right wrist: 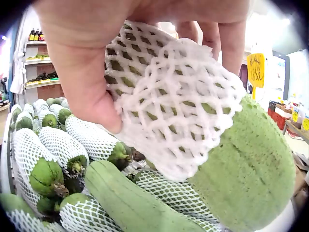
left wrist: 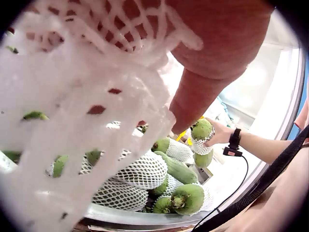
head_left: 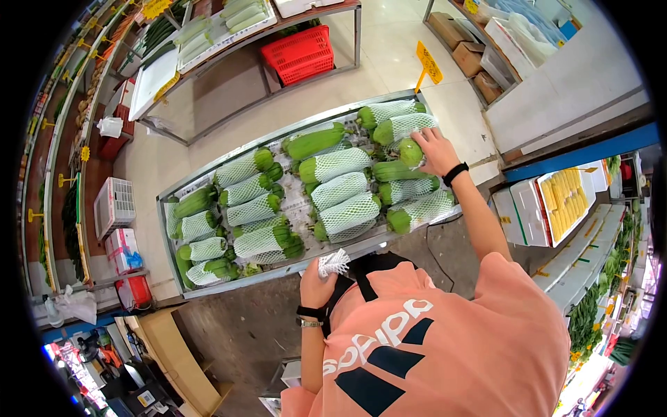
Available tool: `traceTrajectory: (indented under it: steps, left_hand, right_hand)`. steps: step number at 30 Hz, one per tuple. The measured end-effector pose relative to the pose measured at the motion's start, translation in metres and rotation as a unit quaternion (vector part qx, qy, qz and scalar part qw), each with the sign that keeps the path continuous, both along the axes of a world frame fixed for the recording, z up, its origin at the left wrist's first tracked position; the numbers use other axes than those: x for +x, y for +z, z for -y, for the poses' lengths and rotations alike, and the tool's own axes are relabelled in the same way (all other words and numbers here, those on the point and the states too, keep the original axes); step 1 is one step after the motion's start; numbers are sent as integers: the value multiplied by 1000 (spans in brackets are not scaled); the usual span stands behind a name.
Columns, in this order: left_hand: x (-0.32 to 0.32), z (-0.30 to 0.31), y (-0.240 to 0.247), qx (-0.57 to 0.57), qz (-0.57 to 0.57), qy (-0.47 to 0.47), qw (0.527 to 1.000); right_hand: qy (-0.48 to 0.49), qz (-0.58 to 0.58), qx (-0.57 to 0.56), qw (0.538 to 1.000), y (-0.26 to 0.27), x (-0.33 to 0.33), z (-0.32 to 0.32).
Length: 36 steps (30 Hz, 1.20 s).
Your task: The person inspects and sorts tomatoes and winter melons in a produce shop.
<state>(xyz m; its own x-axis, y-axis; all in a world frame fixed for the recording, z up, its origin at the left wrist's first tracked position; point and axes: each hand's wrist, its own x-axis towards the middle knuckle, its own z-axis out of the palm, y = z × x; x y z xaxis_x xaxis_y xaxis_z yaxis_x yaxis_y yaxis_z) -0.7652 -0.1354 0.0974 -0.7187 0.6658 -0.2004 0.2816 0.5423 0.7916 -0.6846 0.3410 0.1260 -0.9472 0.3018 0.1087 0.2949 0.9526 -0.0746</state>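
My right hand [head_left: 436,150] grips a green gourd [right wrist: 251,169] at the right end of the display tray. A white foam net sleeve [right wrist: 178,96] covers the part of it under my fingers, while its rounded end is bare. Beneath it a bare gourd [right wrist: 130,195] lies among netted ones. At the tray's near edge, my left hand [head_left: 315,285] holds a crumpled white foam net [head_left: 333,263], which fills much of the left wrist view. Several netted gourds [head_left: 344,212] lie in rows to the left of my right hand.
The metal-edged tray [head_left: 240,281] stands in front of me. A yellow price sign [head_left: 429,62] rises at its far right corner. Beyond stands a rack with a red basket [head_left: 300,54]. A white box of corn [head_left: 563,198] is at the right. A cable [head_left: 434,254] hangs beside the tray.
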Motion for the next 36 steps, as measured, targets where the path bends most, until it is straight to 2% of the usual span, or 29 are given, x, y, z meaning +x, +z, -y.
traceTrajectory:
  steps: [3,6,9,13,17,21,25,28,29,32,34,36]
  left_hand:
    - [-1,3,-1,-14,20,-3,1000]
    - [1,12,-25,-17,-7,-5,1000]
    - [-2,-1,-6,-32,30,-20,999]
    - [-3,-9,-1,-40,19,-12,999]
    - [-1,-2,-6,-58,21,-23,998]
    - [1,3,-19,-68,5,-30,997]
    - [3,-6,-7,-74,34,-20,997]
    - [5,-2,-13,-72,24,-18,997]
    - [5,1,-16,-62,24,-14,998]
    - [5,9,-22,-35,24,14,999]
    - [-1,4,-11,8,56,33,998]
    - [-6,-3,-6,38,39,42,998]
  right_hand:
    - [19,19,-1,1000,9,8,23]
    - [36,81,2,996,-2,9,40]
    - [25,177,2,984,-30,6,51]
    - [44,189,15,981,-43,9,54]
    - [-16,154,5,988,-34,0,40]
    - [-9,84,120,989,-56,-25,17]
    - [-33,168,115,978,-74,-62,8]
    - [-32,167,121,978,-98,-72,4]
    - [-26,148,123,981,-103,-70,4]
    - [-27,66,36,997,-87,-56,3]
    - [-39,-27,-32,998,-53,-41,8]
    - [-37,-117,-90,988,-17,-28,19]
